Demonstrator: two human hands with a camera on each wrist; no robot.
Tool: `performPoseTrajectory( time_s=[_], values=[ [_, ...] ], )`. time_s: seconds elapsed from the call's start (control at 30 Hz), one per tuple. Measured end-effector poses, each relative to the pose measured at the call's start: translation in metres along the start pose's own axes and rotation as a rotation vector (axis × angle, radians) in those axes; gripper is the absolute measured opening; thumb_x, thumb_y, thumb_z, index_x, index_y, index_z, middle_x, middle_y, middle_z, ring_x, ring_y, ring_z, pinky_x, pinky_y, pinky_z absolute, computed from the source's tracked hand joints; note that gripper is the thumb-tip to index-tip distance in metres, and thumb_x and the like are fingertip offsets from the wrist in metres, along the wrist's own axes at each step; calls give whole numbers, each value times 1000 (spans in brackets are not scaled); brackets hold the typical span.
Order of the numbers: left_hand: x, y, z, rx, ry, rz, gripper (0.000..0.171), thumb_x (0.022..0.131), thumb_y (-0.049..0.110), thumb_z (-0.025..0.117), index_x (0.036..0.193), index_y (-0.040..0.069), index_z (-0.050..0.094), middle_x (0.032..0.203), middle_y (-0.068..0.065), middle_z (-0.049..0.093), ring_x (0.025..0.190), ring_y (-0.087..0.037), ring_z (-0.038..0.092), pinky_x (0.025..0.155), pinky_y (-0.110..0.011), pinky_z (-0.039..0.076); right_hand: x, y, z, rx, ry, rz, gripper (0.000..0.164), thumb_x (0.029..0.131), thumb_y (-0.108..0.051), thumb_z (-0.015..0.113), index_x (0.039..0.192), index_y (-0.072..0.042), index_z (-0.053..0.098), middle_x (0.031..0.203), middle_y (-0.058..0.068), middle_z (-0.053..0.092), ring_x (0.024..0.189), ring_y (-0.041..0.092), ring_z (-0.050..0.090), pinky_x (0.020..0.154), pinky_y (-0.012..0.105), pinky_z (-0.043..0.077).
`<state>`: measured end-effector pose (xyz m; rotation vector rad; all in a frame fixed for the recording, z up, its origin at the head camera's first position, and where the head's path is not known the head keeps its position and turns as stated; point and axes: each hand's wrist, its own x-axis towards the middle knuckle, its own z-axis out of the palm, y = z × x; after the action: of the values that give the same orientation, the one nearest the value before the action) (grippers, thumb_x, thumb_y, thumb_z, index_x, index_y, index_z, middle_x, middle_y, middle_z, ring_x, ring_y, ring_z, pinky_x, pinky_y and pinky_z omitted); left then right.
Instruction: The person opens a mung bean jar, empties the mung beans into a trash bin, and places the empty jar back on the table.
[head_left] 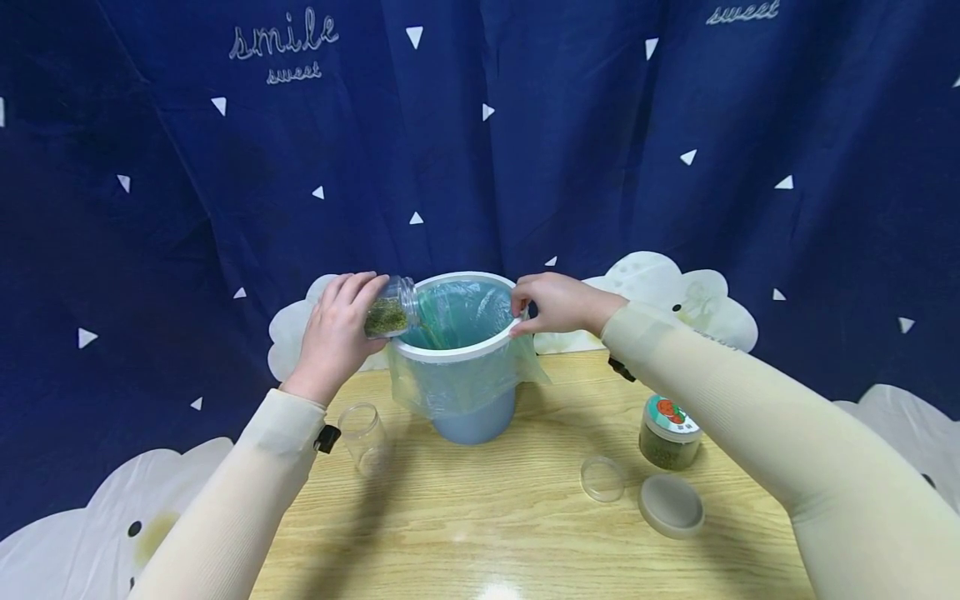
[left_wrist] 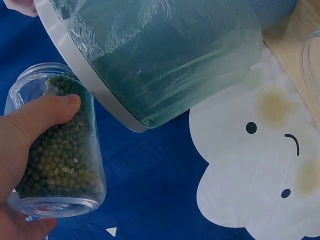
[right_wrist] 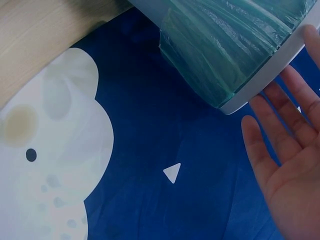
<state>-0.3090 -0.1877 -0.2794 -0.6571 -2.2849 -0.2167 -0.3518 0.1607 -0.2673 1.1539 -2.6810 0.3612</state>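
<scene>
My left hand [head_left: 335,337] grips a clear jar [left_wrist: 65,165] partly filled with mung beans [left_wrist: 60,150], along with a few pale grains. In the head view the jar lies tipped on its side, its mouth over the left rim of a blue trash bin [head_left: 474,419]. A thin yellow-green streak runs from the mouth into the bin. A translucent green bag [head_left: 480,308] lines the bin under a white ring [head_left: 446,356]. With thumb and fingers, my right hand [head_left: 558,302] holds the ring on the right side; its palm [right_wrist: 300,185] shows in the right wrist view.
An open clear jar [head_left: 363,442] stands on the wooden table [head_left: 487,517] at left. To the right are a lidded jar [head_left: 670,446] with a picture label, a clear round lid [head_left: 602,479] and a grey-beige lid [head_left: 672,504]. A blue curtain [head_left: 480,167] hangs behind.
</scene>
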Motion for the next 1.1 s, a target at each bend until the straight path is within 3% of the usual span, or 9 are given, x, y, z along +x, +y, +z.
performPoseTrajectory(
  time_s=[1.1],
  values=[
    [0,1,1,29,33,38,92,59,2,99,141,9,57,144,-16,56,136,-42,45,107,-62,45,0,0,0,-1,2,7,28,83,-34,86,90,-11,71,97,3,69,93,20,66,90,38,54]
  ],
)
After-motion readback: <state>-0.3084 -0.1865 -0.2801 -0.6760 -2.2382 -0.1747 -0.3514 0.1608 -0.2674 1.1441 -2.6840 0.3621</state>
